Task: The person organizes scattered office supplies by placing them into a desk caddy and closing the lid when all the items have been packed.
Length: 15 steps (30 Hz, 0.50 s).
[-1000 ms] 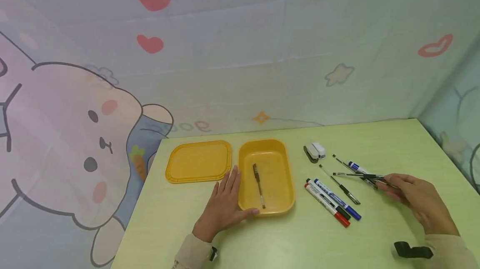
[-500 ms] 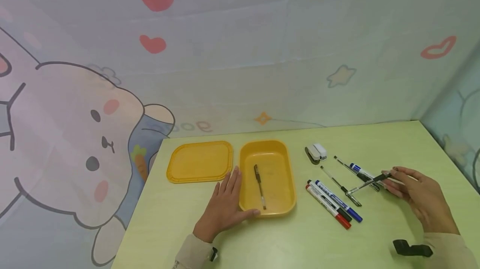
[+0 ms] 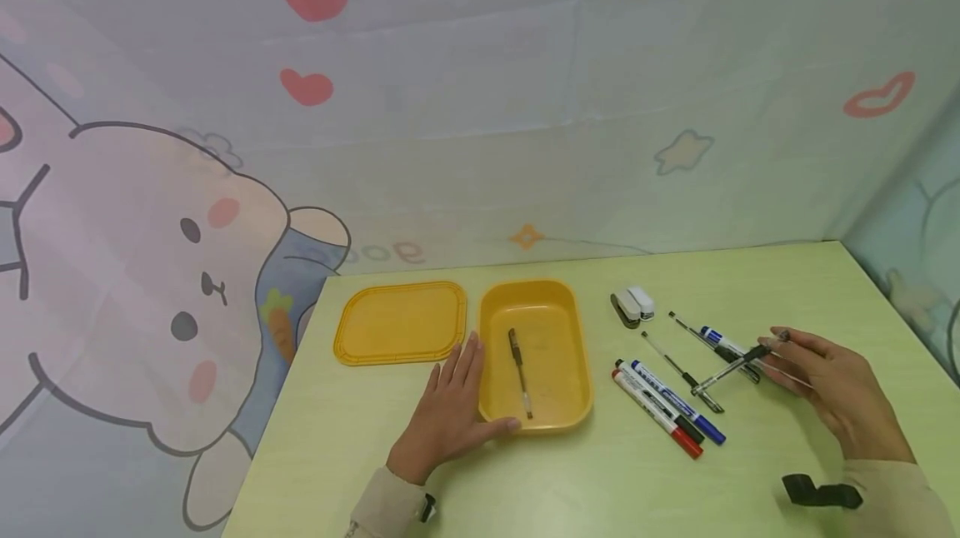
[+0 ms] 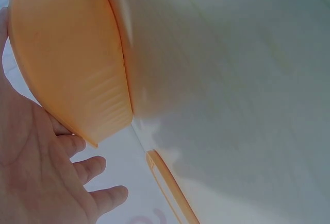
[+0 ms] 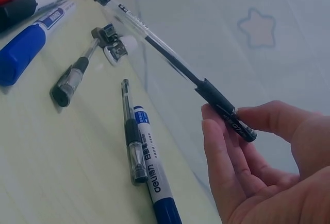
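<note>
Head view: right hand (image 3: 843, 388) pinches pen (image 3: 748, 357) diagonally (clear end lower-left); left hand (image 3: 448, 413) straight-fingered.

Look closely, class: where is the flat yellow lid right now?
In the head view, the yellow lid lies near the far left corner of the table, just left of the yellow tub and beyond the left hand.

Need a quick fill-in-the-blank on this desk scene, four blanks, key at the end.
1. The ____ hand pinches a clear pen.
2. The left hand touches the yellow container, inside which exactly ____ loose pen lies.
3. In the head view, the flat yellow lid lies on the container's ____ side.
4. The three grouped markers have caps in black, blue and ____.

Missing words: right; one; left; red.
</note>
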Available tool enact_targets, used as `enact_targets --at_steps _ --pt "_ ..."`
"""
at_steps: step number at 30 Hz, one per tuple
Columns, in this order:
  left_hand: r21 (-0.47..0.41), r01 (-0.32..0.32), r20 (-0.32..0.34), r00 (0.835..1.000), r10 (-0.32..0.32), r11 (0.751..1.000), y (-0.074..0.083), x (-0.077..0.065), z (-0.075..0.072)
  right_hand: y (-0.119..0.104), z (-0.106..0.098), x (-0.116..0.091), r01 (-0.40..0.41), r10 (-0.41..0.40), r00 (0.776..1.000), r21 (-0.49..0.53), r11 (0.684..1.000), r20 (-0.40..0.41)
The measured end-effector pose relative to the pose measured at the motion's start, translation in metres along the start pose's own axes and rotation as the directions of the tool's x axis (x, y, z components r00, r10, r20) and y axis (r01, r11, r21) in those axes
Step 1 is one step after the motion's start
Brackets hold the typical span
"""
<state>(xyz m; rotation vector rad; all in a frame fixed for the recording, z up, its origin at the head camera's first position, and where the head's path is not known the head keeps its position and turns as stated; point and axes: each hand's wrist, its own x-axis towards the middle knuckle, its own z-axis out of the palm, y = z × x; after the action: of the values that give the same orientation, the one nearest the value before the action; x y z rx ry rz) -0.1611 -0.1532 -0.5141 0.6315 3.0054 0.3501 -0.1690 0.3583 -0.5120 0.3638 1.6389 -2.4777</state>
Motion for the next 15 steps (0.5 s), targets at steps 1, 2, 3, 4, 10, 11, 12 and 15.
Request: enact_targets --at_steps 1,2,3,4,10,11,12,15 --pt "-0.001 0.001 0.001 1.000 -0.001 1.000 0.000 0.000 0.000 0.000 0.001 0.000 0.001 -0.001 1.000 -0.006 1.000 0.008" --pt "-0.001 0.003 0.003 1.000 -0.003 1.000 -0.001 0.000 0.001 -0.001 0.002 0.000 0.004 -0.003 1.000 -0.012 1.000 0.016" --pt "-0.001 0.004 0.006 1.000 -0.004 1.000 -0.001 0.001 0.001 -0.001 0.002 0.001 0.007 -0.007 1.000 -0.019 1.000 0.026" --pt "0.000 0.006 0.009 1.000 -0.006 1.000 -0.001 0.001 0.002 -0.002 0.003 0.001 0.010 -0.009 0.999 -0.024 1.000 0.034" --pt "0.019 -0.001 0.005 1.000 0.001 1.000 -0.002 0.001 0.003 -0.004 0.007 0.006 0.022 -0.017 0.997 -0.059 0.998 0.080" --pt "0.024 -0.004 0.003 1.000 0.004 1.000 -0.002 0.001 0.003 -0.004 0.008 0.007 0.024 -0.017 0.996 -0.073 0.997 0.089" --pt "0.031 -0.006 0.001 1.000 0.006 1.000 -0.001 0.001 0.002 -0.004 0.009 0.007 0.026 -0.018 0.995 -0.085 0.996 0.096" --pt "0.052 -0.009 -0.003 1.000 0.009 0.999 -0.001 0.001 0.001 -0.005 0.012 0.009 0.042 -0.025 0.992 -0.132 0.990 0.122"
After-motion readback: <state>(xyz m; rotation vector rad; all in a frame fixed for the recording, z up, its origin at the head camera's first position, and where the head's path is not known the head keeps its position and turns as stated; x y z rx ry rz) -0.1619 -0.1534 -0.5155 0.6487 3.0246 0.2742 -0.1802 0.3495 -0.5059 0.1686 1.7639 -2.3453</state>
